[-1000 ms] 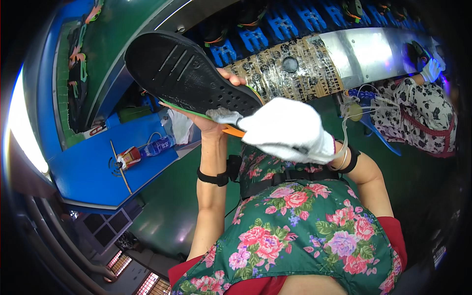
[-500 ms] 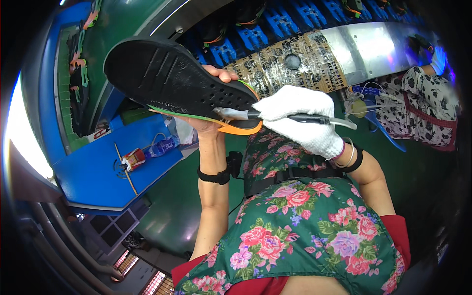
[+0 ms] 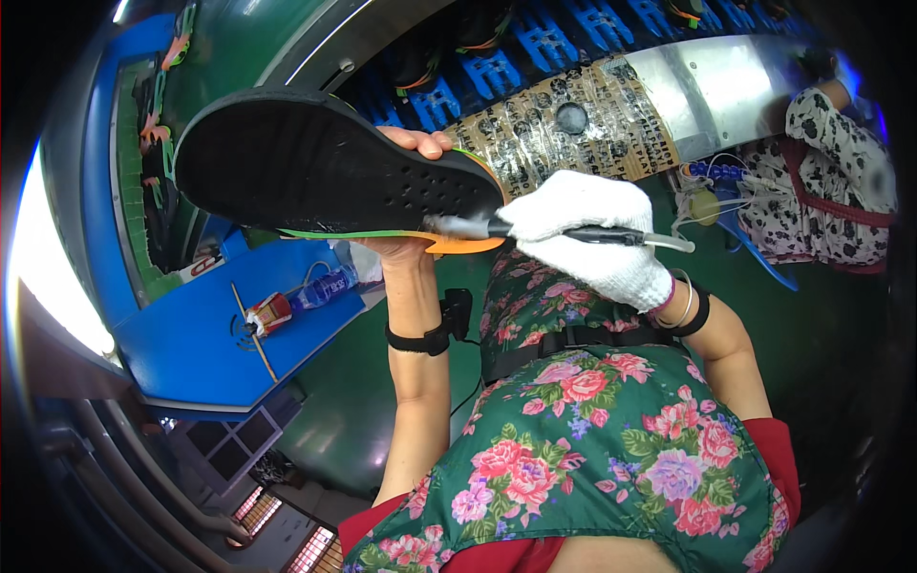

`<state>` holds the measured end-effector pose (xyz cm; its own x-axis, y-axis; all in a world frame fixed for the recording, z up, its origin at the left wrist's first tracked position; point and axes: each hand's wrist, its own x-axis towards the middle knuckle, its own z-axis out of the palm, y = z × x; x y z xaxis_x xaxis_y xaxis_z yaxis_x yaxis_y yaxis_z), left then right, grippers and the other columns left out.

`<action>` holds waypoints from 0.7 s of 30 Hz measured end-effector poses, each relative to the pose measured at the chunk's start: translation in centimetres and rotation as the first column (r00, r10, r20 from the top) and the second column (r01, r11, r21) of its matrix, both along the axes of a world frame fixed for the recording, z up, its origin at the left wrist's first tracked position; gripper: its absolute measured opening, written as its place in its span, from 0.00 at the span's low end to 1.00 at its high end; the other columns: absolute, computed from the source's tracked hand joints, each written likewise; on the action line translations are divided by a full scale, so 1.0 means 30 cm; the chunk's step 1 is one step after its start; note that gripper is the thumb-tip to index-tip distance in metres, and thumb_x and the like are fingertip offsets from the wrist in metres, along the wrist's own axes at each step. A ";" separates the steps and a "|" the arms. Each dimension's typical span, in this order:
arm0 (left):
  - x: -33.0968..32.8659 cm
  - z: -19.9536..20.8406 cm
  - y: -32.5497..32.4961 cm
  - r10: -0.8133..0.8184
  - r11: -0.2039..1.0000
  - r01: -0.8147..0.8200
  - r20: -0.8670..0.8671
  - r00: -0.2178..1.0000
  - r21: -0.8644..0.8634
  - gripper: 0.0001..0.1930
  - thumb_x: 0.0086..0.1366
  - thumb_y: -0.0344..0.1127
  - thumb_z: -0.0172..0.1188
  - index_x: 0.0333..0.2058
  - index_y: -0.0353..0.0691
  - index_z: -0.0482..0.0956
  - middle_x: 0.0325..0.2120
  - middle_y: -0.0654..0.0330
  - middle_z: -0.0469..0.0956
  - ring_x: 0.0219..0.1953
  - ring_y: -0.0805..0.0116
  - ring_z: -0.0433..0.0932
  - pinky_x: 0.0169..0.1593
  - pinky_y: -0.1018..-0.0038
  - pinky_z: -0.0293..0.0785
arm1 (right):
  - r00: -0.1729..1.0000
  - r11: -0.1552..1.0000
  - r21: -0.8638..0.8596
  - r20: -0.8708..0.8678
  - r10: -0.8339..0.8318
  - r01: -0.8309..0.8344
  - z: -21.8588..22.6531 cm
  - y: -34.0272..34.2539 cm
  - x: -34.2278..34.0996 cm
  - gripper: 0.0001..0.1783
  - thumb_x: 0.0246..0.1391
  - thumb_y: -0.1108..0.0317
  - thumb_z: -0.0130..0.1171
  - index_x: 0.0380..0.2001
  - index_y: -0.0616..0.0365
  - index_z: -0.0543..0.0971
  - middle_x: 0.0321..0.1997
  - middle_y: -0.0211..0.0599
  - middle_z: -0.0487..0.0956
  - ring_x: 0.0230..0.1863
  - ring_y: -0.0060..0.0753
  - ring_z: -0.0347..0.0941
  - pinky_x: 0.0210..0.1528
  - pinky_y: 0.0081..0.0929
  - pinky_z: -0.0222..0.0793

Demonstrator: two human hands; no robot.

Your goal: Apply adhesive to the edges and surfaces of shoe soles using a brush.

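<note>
My bare left hand (image 3: 413, 143) grips a shoe (image 3: 296, 172) from beneath and behind, its fingertips curling over the far edge. The black underside of the shoe faces me, dotted with small holes toward one end, with green and orange along its near edge. In my white-gloved right hand (image 3: 585, 229) is a brush (image 3: 497, 227) with a black handle and pale bristles; a clear tube runs out of its back end. The bristles touch the sole near the orange edge. My left palm is mostly hidden behind the shoe.
Blue racks (image 3: 544, 48) holding shoe parts run along the far side, behind a ledge covered in taped cardboard (image 3: 564, 124) and metal. On the left stands a blue table (image 3: 191, 353) bearing a bottle (image 3: 325, 285) and a stick. Another person in patterned clothing (image 3: 812, 181) is at right.
The shoe has tilted and shifted slightly left, its wide end lower. The brush has moved a little along the orange edge, and its bristles now lie flatter.
</note>
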<state>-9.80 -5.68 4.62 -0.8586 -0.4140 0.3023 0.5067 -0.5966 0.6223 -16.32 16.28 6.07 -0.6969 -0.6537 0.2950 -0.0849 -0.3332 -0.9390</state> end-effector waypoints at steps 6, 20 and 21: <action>-0.017 -0.025 -0.003 0.042 0.997 -0.041 0.017 0.999 -0.067 0.54 0.55 0.82 0.56 0.49 0.23 0.75 0.42 0.46 0.79 0.46 0.51 0.81 0.60 0.54 0.73 | 0.989 0.998 -0.055 -0.148 -0.015 0.007 0.018 -0.024 0.030 0.09 0.46 0.78 0.74 0.34 0.59 0.87 0.40 0.43 0.88 0.39 0.39 0.85 0.43 0.32 0.80; -0.032 -0.063 0.046 -0.052 0.998 0.050 0.052 0.997 0.035 0.66 0.41 0.93 0.50 0.53 0.26 0.74 0.46 0.47 0.78 0.51 0.51 0.78 0.64 0.53 0.69 | 0.991 0.998 -0.051 0.132 -0.037 0.044 0.020 0.000 0.064 0.06 0.47 0.81 0.70 0.31 0.63 0.85 0.40 0.46 0.87 0.42 0.38 0.84 0.46 0.33 0.78; -0.032 -0.065 0.053 -0.062 0.997 0.061 0.043 0.997 0.044 0.62 0.45 0.88 0.55 0.54 0.26 0.73 0.46 0.48 0.78 0.52 0.53 0.77 0.66 0.55 0.68 | 0.987 0.999 -0.044 0.161 -0.007 0.014 0.022 0.001 0.069 0.06 0.47 0.81 0.70 0.31 0.63 0.85 0.40 0.47 0.87 0.42 0.38 0.84 0.46 0.33 0.78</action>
